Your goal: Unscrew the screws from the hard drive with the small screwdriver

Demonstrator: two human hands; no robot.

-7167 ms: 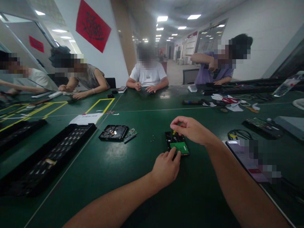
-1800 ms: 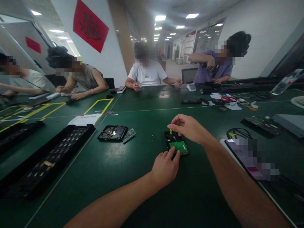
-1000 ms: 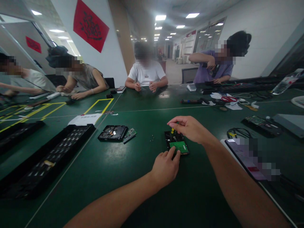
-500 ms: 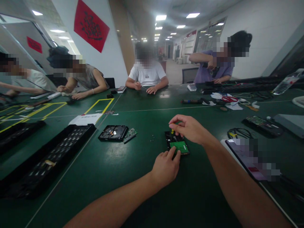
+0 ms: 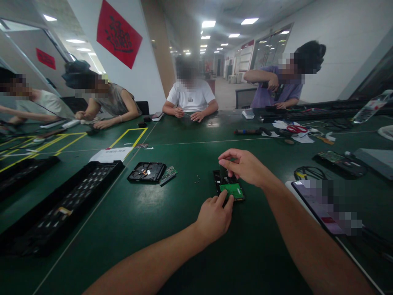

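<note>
Drive (image 5: 233, 188) lies under the loosely spread left hand (image 5: 214, 215) while the right hand (image 5: 245, 166) pinches an upright tool (image 5: 222, 175) at its far end, likely unscrewing, needing steady pressure next.

One camera sits on the person's head. It looks ahead and down from the near side of the tabletop (image 5: 172, 237), all the way over to the far edge, where people (image 5: 190, 98) sit. The left hand (image 5: 215, 215) and the right hand (image 5: 245, 166) reach in from the bottom and are near it. The people are farther off. The view is wide, so it takes in much of the far edge and the ceiling lights (image 5: 208, 24) above.
</note>
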